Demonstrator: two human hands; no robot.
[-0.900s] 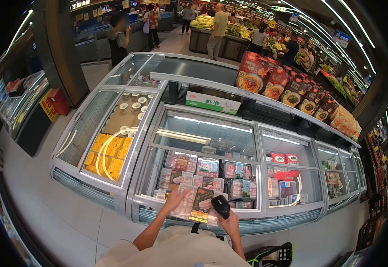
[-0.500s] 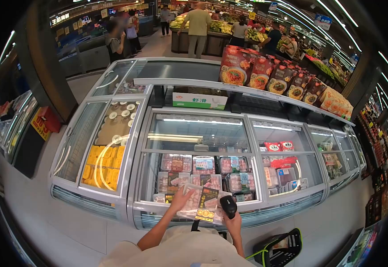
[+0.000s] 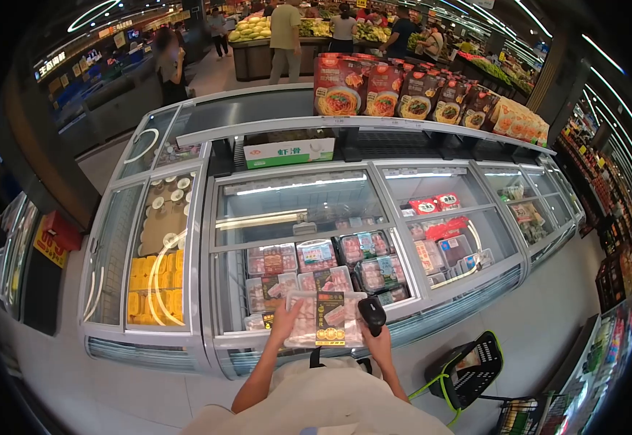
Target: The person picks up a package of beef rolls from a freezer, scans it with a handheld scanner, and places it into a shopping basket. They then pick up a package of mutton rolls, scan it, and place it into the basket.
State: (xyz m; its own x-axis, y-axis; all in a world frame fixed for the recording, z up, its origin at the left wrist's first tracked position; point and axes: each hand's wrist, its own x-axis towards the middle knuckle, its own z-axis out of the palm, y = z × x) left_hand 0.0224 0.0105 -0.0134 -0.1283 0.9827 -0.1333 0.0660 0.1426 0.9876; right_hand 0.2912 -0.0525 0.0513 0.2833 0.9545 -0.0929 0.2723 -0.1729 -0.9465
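Observation:
A clear tray of pale pink meat with a black and gold label is held level in front of my body, over the front edge of the freezer. My left hand is closed on the tray's left end. At the right end, my right hand grips the tray, and a black handheld scanner sits at that hand, standing above its fingers. Beyond the tray, similar packs lie in rows under the freezer's glass lid.
Chest freezers span the front. Noodle packs and a shrimp box stand on the shelf above. A black basket with green trim is at lower right on the floor. Several people stand near the produce stands.
The view has turned, so the freezers and shelf appear further left and the basket further right. The tray has gone from tilted to nearly level, still in both hands.

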